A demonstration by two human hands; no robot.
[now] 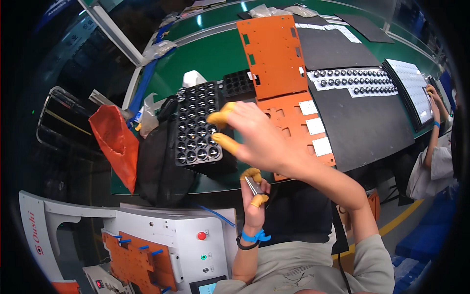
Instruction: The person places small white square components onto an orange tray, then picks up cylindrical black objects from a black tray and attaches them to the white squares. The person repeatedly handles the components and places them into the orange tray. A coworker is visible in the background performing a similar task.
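My right hand (257, 134) reaches over the right side of a black tray (221, 156) whose round pockets hold shiny dark lens-like parts. Yellow finger cots cover its thumb and forefinger, which are spread apart. I see nothing held between them. Lower down, near the table's front edge, my left hand (254, 198) is closed around metal tweezers (252, 186), also with yellow finger cots. Right of the tray lies an orange fixture plate (289, 115) with cut-outs and several white square pieces (315, 126). Its hinged orange lid (271, 56) is raised behind it.
A smaller black tray (237, 84) stands behind. White strips with black round parts (360, 81) lie on dark mats (364, 127) at right. A red-orange bag (115, 142) hangs at left; a white machine (196, 225) stands below it. Another person's hands (433, 98) touch a white panel far right.
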